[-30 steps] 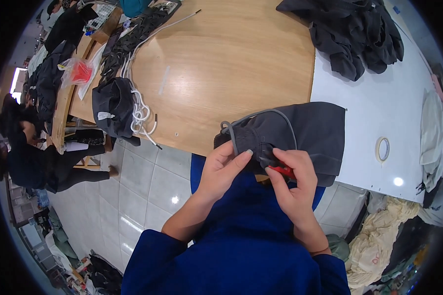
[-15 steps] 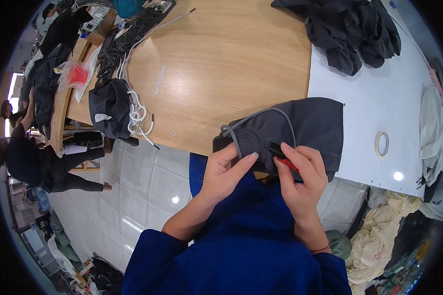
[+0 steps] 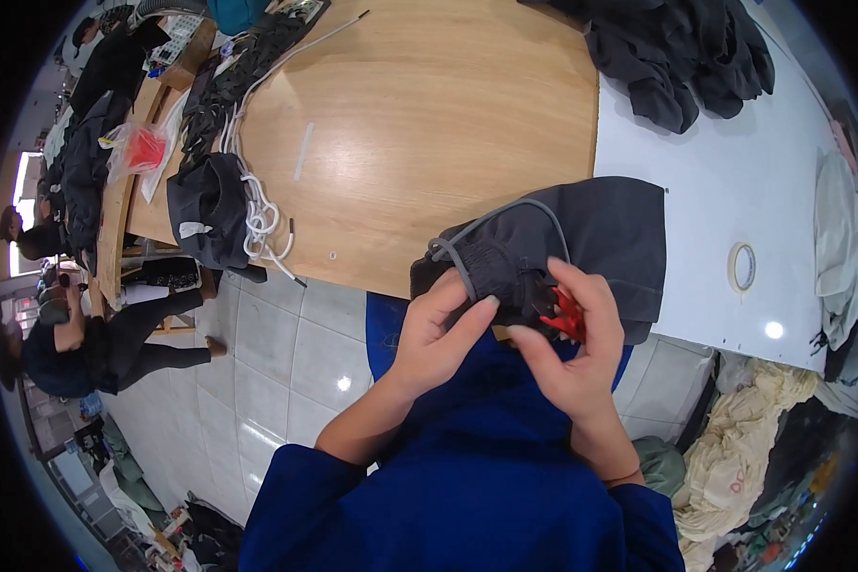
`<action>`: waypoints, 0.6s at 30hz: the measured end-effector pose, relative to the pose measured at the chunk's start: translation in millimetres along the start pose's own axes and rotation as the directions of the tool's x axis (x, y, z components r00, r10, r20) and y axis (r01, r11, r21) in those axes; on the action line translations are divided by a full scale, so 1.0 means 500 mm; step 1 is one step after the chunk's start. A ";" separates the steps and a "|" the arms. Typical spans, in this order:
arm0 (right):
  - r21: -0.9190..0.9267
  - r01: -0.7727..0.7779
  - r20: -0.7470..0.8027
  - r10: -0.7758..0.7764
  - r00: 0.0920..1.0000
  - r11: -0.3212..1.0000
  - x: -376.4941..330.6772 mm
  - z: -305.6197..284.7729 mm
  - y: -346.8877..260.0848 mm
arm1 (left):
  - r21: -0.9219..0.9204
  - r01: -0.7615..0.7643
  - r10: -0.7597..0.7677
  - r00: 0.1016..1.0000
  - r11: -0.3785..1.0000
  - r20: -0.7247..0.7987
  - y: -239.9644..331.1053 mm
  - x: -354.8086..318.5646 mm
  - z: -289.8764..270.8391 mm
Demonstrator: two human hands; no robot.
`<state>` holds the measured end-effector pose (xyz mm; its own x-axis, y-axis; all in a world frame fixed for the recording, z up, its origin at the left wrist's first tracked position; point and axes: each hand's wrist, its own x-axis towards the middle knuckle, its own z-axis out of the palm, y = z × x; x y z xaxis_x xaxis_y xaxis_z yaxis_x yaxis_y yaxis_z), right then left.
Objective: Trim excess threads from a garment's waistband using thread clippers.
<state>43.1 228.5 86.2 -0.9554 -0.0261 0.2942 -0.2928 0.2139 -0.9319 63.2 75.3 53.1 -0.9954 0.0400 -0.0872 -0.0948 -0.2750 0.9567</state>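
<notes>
A dark grey garment (image 3: 605, 234) lies over the near edge of the table, its gathered elastic waistband (image 3: 494, 269) turned toward me. A grey drawcord (image 3: 529, 204) loops across it. My left hand (image 3: 431, 343) pinches the waistband, thumb on top and fingers partly hidden in the cloth. Beside it, my right hand (image 3: 586, 353) holds small red-handled thread snips (image 3: 568, 316) with dark blades. The snips sit against the fingers, with the thumb apart from them, close to the waistband.
White cords (image 3: 262, 219) lie beside a dark folded garment (image 3: 207, 205) at the left. More dark cloth (image 3: 682, 57) is heaped at the far right. A tape roll (image 3: 742, 267) rests on the white board (image 3: 705, 229). Another person (image 3: 67, 343) stands at far left.
My right thumb and fingers have spread apart, and the snips have turned, showing more of their red handles. My left hand keeps its hold. The person at left has shifted.
</notes>
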 end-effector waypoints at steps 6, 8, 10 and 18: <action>-0.064 0.050 0.074 -0.046 0.996 0.997 -0.006 0.007 0.028 | 0.052 -0.142 0.132 0.978 0.989 0.163 -0.022 -0.008 -0.024; 0.139 -0.125 -0.003 0.127 0.992 0.982 -0.010 -0.008 0.033 | -0.055 -0.070 0.075 0.991 0.996 0.111 -0.022 -0.015 -0.019; 0.413 -0.162 -0.215 0.269 0.939 0.896 -0.021 -0.013 0.057 | -0.167 -0.003 0.014 0.998 0.986 0.063 -0.017 -0.015 -0.017; 0.455 -0.323 -0.258 0.470 0.844 0.830 -0.028 -0.126 0.109 | 0.050 0.021 -0.006 0.961 0.999 -0.277 -0.022 0.064 -0.090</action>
<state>43.1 301.9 44.3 -0.9341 0.3306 -0.1348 0.0477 -0.2586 -0.9648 31.7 36.5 27.4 -0.9597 -0.2262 -0.1668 -0.1150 -0.2256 0.9674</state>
